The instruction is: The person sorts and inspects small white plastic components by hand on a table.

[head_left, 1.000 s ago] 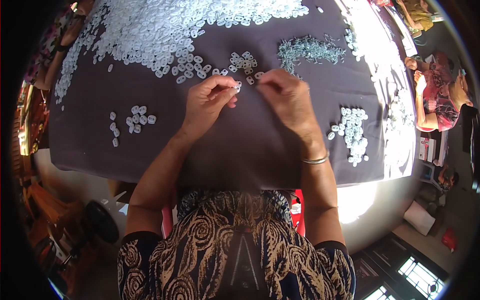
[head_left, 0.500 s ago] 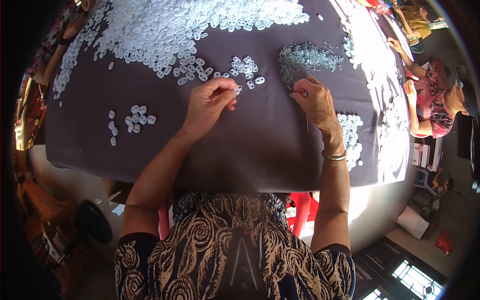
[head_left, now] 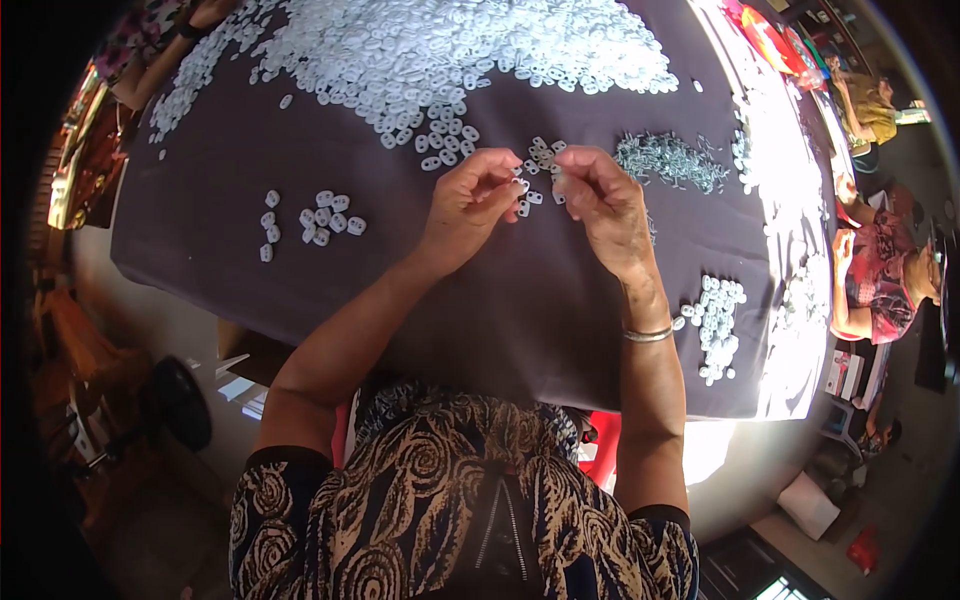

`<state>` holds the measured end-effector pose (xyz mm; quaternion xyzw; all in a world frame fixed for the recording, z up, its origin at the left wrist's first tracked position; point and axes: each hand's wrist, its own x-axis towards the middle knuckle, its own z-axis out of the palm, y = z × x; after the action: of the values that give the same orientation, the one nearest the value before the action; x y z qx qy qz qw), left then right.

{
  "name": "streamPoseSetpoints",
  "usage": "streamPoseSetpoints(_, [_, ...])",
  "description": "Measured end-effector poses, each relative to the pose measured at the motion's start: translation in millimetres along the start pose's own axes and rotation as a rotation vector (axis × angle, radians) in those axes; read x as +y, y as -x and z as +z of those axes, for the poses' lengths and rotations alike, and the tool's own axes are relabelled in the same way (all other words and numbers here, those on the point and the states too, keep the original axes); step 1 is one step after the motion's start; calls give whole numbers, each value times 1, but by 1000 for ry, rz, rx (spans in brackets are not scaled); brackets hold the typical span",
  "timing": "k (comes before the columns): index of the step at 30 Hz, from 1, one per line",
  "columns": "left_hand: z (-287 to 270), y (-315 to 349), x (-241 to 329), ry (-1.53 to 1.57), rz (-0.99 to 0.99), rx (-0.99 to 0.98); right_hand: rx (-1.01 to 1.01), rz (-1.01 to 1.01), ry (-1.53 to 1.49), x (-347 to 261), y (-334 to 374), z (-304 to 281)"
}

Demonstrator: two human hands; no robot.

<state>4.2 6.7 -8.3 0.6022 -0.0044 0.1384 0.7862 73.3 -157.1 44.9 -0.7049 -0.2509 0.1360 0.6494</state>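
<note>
In front of me, my left hand [head_left: 472,208] pinches a small white plastic piece [head_left: 521,186] with holes between thumb and fingertips. Close on its right is my right hand [head_left: 606,208], its thumb and fingers pressed together; what they hold is too small to make out. Just behind and between the fingertips lies a small cluster of the same white pieces [head_left: 541,152], partly hidden by my hands. Beyond the right hand spreads a pile of thin grey-green pieces [head_left: 670,160] that look like screws.
A large heap of white two-holed pieces [head_left: 470,50] covers the far part of the dark tablecloth [head_left: 390,120]. Smaller groups sit at left [head_left: 330,217] and right [head_left: 718,320]. One person's arm [head_left: 150,75] reaches in at far left; another person [head_left: 885,265] sits at right.
My right hand has moved left from beside the screw-like pile to my left hand's fingertips. The view has shifted, so the table's contents sit farther right.
</note>
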Motion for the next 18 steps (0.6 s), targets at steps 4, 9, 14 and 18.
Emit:
streamPoseSetpoints(4, [-2, -3, -1, 3, -24, 18, 6, 98, -178, 15, -13, 9])
streamPoseSetpoints(9, [2, 0, 3, -54, -66, 26, -2, 37, -255, 32, -13, 15])
streamPoseSetpoints(14, [3, 1, 2, -108, -74, -11, 7, 128, -254, 33, -7, 17])
streamPoseSetpoints(18, [5, 2, 5, -127, -119, -12, -7, 177, -195, 33, -5, 16])
